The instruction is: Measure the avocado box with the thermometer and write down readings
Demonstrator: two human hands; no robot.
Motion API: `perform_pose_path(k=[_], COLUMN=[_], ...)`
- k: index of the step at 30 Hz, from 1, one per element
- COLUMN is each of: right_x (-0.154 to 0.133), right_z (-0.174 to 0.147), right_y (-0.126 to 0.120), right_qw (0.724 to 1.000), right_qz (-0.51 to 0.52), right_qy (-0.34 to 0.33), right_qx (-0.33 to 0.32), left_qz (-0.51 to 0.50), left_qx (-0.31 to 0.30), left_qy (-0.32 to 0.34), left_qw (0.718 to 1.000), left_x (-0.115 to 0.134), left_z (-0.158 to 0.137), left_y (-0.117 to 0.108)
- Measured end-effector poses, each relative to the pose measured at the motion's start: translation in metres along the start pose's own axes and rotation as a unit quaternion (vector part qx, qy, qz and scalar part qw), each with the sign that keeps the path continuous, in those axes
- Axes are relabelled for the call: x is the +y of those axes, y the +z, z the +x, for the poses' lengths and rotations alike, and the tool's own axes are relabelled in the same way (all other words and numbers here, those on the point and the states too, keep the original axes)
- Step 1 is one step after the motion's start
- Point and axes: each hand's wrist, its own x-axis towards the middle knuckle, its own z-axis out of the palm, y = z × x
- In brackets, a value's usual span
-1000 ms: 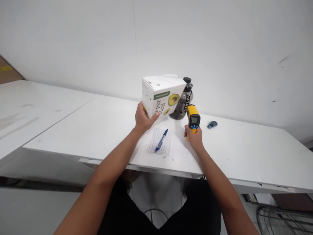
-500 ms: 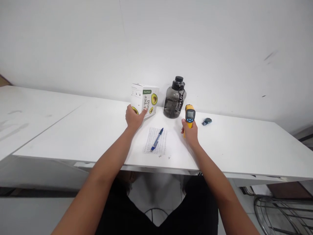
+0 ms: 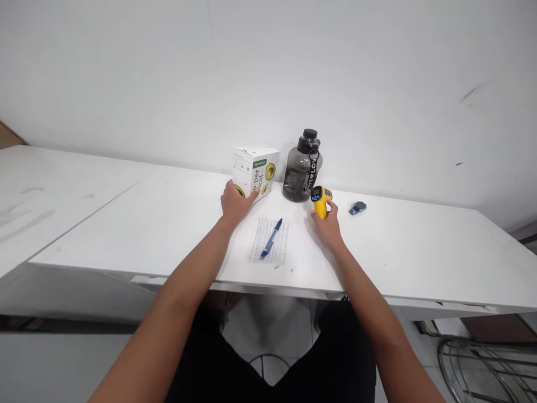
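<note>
A white carton (image 3: 245, 165) with avocado pictures stands near the wall, and my left hand (image 3: 235, 204) grips its lower front, thumb on one face and fingers round the side. My right hand (image 3: 329, 225) is closed on the handle of a yellow and black infrared thermometer (image 3: 320, 208), tilted with its small screen turned partly sideways. Just behind it stands a dark translucent water jug (image 3: 297, 174) with a black cap and a lettered strap. Between my forearms a blue pen (image 3: 272, 239) lies across a sheet of closely written paper (image 3: 257, 242).
To the right of the thermometer a small dark teal object (image 3: 357, 208) lies on the white table (image 3: 419, 246). A white wall (image 3: 377, 84) rises behind the table. At the lower right is a metal wire rack (image 3: 482, 358).
The thermometer has turned in my right hand, its screen end swinging left and its body tilting. The carton has shifted slightly right and turned a little, still in my left hand.
</note>
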Motion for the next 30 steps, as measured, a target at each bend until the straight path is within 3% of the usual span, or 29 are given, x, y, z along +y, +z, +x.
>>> perform_pose_path(k=[3, 13, 22, 24, 26, 28, 30], right_x=[0.0, -0.013, -0.01, -0.008, -0.007, -0.008, -0.011], right_z=[0.001, -0.001, -0.001, -0.003, -0.008, -0.016, -0.024], right_y=[-0.003, -0.004, -0.004, -0.002, 0.004, 0.014, 0.024], right_qw=[0.997, 0.952, 0.933, 0.929, 0.92, 0.897, 0.853], right_qz=[-0.066, -0.302, -0.358, -0.366, -0.363, -0.347, -0.338], right_qy=[0.044, 0.009, -0.015, -0.058, -0.147, -0.273, -0.382], right_qx=[-0.001, -0.05, -0.042, -0.014, 0.004, -0.034, -0.107], left_qz=[-0.005, -0.011, -0.015, -0.016, -0.018, -0.022, -0.024], left_qx=[-0.003, -0.042, -0.055, -0.053, -0.05, -0.047, -0.046], left_qy=[-0.005, -0.026, -0.029, -0.026, -0.023, -0.02, -0.016], left_qw=[1.0, 0.999, 0.998, 0.998, 0.998, 0.998, 0.999], left_x=[0.001, 0.001, 0.002, 0.001, 0.0, -0.001, -0.002], left_z=[-0.001, 0.0, -0.001, -0.001, 0.0, 0.001, 0.001], left_y=[0.0, -0.001, -0.002, -0.001, 0.0, 0.0, 0.001])
